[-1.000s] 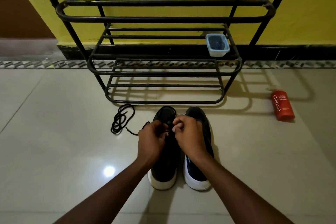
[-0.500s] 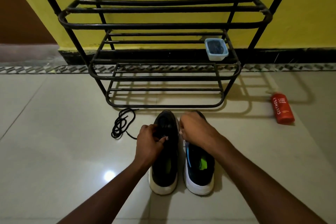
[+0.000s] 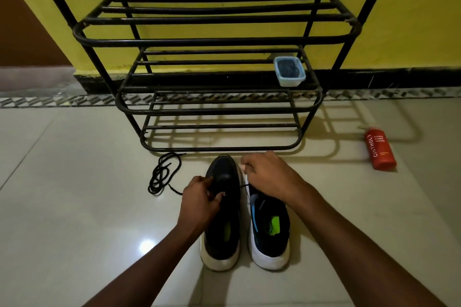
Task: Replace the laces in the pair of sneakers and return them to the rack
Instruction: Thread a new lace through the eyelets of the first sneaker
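Shoe rack [image 3: 212, 40] stands just beyond both hands. Left sneaker [image 3: 222, 244] sits under the left hand [image 3: 199, 204], right sneaker [image 3: 270, 239] under the right hand [image 3: 269, 177]. Step looks like threading the left sneaker: keep strand taut, ends even, w/o twists. Left hand's fingers curl, pinching at the eyelets. Right hand's fingers curl, prob. pinching the thin lace strand [image 3: 243, 185] btwn the hands. Loose black lace [image 3: 162, 174] lies coiled left of the left hand.

Head camera looks down, facing the near rack [image 3: 209, 40]
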